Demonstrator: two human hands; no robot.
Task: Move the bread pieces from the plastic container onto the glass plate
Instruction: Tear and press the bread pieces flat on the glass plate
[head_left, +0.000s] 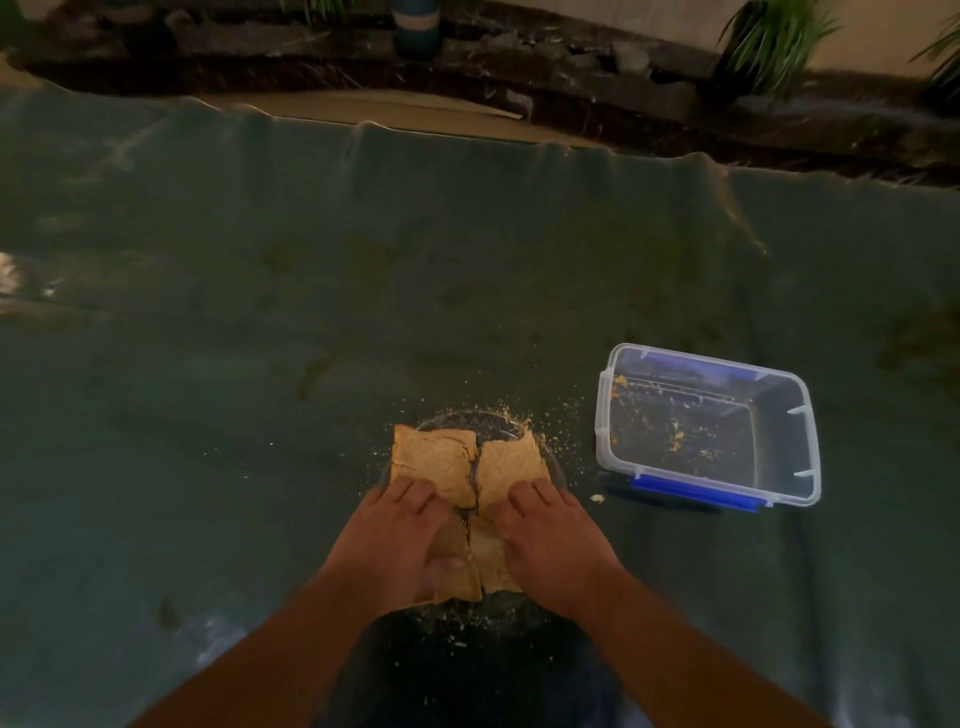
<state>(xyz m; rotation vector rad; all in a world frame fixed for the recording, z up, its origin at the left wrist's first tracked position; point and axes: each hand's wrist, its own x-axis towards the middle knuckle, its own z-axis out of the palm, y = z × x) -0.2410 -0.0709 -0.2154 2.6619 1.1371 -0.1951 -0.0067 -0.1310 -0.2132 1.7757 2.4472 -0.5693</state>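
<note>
From the head camera, the bread pieces (457, 478) lie together on the glass plate (467, 418), which sits on a dark green cloth (260, 312) spread over the desk. Two larger pieces fill the far half of the plate, side by side with a narrow gap between them; smaller pieces lie nearer the person, partly hidden under the hands. The left hand (400, 545) rests palm down on the left pieces, fingers spread flat over the bread and thumb (447, 564) pressed against a near piece; it grips nothing. The right hand (556, 540) lies the same way on the right pieces, fingers flat and loosely spread, closed around nothing. The plastic container (706, 426), clear with blue clips, stands to the right of the plate, apart from it, holding only crumbs. More crumbs (524, 415) are scattered on the cloth around the plate's far rim. Potted plants (774, 41) stand beyond the desk.
</note>
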